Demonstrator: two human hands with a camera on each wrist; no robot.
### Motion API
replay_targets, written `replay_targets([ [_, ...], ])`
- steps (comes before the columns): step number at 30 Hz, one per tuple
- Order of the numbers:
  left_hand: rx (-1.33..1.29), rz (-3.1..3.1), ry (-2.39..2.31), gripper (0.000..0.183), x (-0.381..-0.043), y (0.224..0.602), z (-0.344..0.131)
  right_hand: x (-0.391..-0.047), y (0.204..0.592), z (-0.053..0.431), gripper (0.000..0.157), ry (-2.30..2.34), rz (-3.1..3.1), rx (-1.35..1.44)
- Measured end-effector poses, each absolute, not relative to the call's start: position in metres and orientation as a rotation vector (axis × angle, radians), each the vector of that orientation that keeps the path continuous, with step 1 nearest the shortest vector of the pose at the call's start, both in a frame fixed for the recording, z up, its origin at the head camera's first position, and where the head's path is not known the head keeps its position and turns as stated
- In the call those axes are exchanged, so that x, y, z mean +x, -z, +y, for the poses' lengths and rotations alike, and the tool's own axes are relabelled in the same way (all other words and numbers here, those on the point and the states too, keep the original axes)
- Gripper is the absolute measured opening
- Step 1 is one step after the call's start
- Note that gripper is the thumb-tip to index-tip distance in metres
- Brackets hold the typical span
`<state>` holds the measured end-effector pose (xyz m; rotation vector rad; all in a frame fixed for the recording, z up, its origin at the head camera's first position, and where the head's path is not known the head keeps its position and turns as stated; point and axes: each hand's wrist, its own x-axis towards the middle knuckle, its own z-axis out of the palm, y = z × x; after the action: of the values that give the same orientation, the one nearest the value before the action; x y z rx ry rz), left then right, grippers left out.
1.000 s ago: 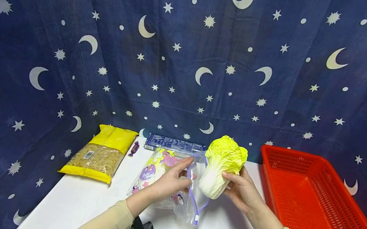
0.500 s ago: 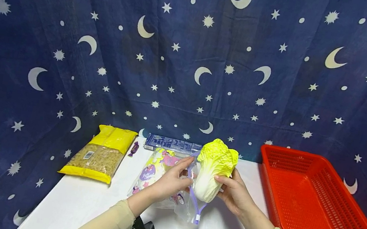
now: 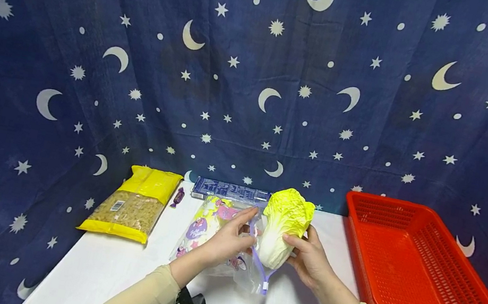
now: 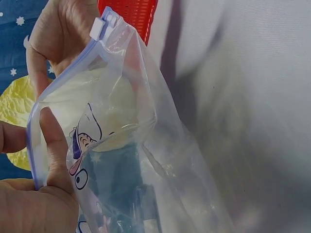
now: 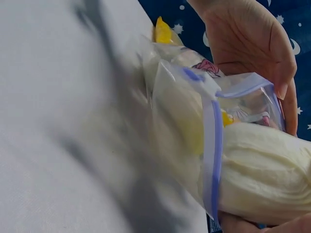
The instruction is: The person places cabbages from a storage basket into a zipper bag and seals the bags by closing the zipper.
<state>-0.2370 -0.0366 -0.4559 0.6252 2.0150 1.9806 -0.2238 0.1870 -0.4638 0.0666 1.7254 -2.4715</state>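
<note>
My right hand [image 3: 310, 260] holds a Chinese cabbage [image 3: 284, 220], thumb across its front, with the yellow leafy end up and the white base down. My left hand [image 3: 222, 245] pinches the purple zip edge of a clear zip bag [image 3: 198, 230] printed with pink and yellow cartoons. In the right wrist view the bag's mouth stands open, its purple rim [image 5: 213, 155] passing in front of the cabbage's white base. The base shows through the clear plastic in the left wrist view. A white slider [image 4: 97, 29] sits at one end of the zip.
A yellow bag of pasta [image 3: 131, 203] lies at the left, with a purple wrapped candy [image 3: 178, 197] beside it. Behind the zip bag lies a long blue box [image 3: 227, 191]. The red plastic basket [image 3: 417, 272] stands at the right. A blue star-patterned curtain [image 3: 235, 91] hangs behind the table.
My right hand has brought the cabbage left and slightly down, to the mouth of the zip bag. The left hand has stayed almost still at the bag's edge.
</note>
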Motion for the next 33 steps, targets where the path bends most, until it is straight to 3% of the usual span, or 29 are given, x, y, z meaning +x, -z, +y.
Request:
replay_targets([
  [18,0.617,2.094,-1.934,0.078,-0.238,0.456,-0.036,-0.228,0.474,0.171,0.067,2.391,2.016,0.250],
  [33,0.612,2.060,-1.947,0.080,-0.238,0.457,-0.031,-0.218,0.470,0.159,0.078,2.538,1.810,0.370],
])
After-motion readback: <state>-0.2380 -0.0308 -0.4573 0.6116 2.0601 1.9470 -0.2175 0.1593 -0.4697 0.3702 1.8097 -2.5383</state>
